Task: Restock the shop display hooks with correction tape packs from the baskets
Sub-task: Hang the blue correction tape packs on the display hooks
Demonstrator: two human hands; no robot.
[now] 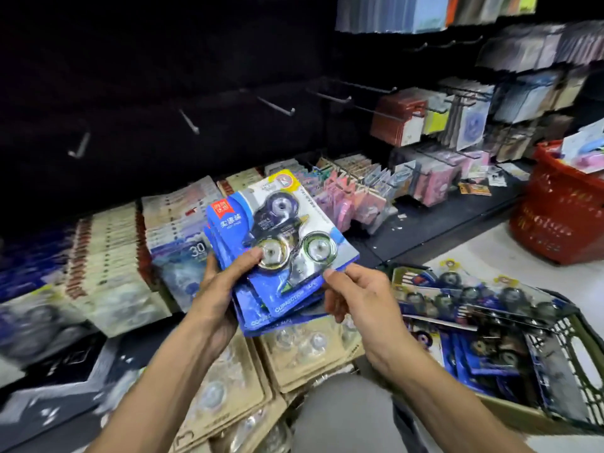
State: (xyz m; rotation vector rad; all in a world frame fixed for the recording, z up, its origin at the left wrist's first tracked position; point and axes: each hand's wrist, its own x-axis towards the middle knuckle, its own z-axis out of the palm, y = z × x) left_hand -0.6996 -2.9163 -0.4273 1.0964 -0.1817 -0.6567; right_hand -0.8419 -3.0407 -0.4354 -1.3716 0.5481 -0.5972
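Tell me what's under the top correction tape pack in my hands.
More blue packs sit fanned under the top pack, which the left hand holds and the right hand pinches. How many is hidden; only their edges show.

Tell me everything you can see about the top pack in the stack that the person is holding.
The top correction tape pack is a blue card under a clear plastic blister, with a yellow corner at its far end. One dark dispenser and two round clear refills show inside. It lies tilted, face up, on several similar packs. The left hand holds the stack from below, thumb on one refill. The right hand pinches the near right edge.
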